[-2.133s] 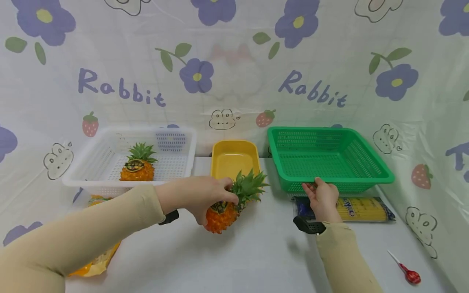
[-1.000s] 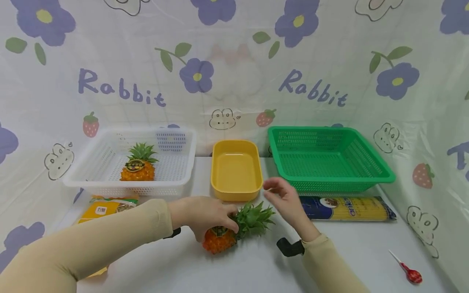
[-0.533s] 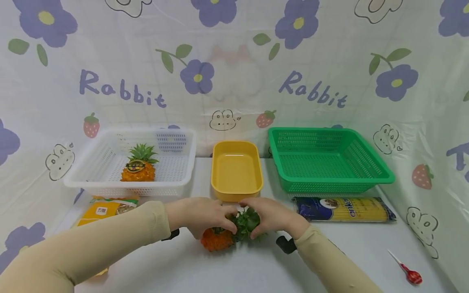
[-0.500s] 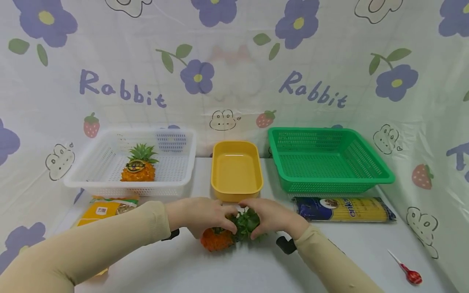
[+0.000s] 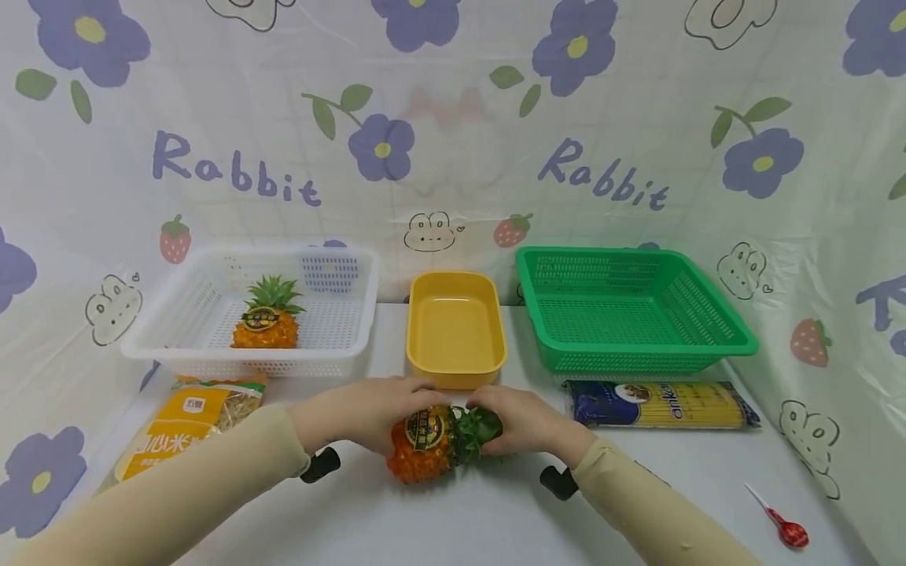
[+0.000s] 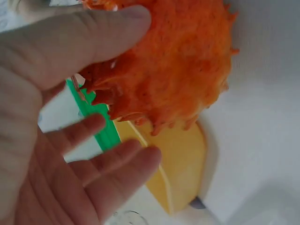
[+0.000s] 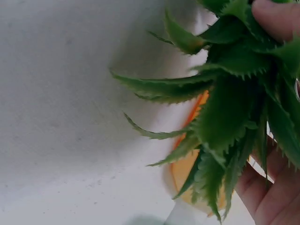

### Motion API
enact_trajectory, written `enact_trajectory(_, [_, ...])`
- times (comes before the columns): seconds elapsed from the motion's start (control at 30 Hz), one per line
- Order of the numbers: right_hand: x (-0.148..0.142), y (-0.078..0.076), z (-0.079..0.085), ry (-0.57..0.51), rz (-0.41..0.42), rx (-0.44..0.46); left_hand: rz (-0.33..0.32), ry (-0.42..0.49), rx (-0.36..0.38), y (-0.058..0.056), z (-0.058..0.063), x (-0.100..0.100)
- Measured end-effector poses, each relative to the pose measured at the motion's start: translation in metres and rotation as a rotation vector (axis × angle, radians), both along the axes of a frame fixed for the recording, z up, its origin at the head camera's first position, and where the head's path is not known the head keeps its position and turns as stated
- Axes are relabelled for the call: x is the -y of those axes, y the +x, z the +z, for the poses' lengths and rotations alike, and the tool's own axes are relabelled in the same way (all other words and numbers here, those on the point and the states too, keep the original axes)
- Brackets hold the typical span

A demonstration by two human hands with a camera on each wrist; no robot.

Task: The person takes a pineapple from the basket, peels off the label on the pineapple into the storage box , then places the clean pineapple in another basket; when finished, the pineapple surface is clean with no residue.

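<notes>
In the head view a small orange pineapple (image 5: 419,452) lies on its side on the white table, its label facing up and its leaves to the right. My left hand (image 5: 371,413) is at the fruit's left and back. The left wrist view shows its thumb over the orange body (image 6: 183,61), with the other fingers fairly straight and apart from the skin. My right hand (image 5: 532,423) grips the leafy crown (image 7: 234,112) between thumb and fingers, which the leaves partly hide in the right wrist view.
Right behind the hands stands a yellow tub (image 5: 456,368). A white basket (image 5: 340,358) with another pineapple (image 5: 266,330) is at back left, a green basket (image 5: 637,346) at back right. Around the sides lie a yellow food bag (image 5: 177,428), a spaghetti pack (image 5: 679,404) and a red lollipop (image 5: 791,534).
The left hand brought the pineapple down toward me. My right hand came from the green basket to its crown. The left fingers have since loosened and shifted left, uncovering the label.
</notes>
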State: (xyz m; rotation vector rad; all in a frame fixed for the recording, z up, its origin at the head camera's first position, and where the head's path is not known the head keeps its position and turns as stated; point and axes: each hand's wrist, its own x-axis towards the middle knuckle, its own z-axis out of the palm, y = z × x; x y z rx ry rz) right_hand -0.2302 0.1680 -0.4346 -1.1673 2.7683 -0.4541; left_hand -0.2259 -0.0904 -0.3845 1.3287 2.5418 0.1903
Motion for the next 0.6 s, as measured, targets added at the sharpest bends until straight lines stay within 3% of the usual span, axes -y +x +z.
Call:
enact_trajectory(0.17, [-0.001, 0.001, -0.002, -0.008, -0.024, -0.024, 0.187, 0.183, 0.134, 0.003, -0.011, 0.013])
enact_trajectory(0.3, [-0.003, 0.002, -0.006, -0.024, -0.044, -0.046, 0.288, 0.317, 0.179, 0.009, -0.022, 0.024])
enact_trajectory(0.53, [-0.003, 0.001, -0.01, -0.068, -0.077, -0.058, 0.396, 0.544, 0.341, 0.017, -0.051, 0.03])
enact_trajectory(0.6, [-0.004, 0.0, -0.01, -0.073, -0.087, -0.058, 0.416, 0.589, 0.356, 0.018, -0.058, 0.027])
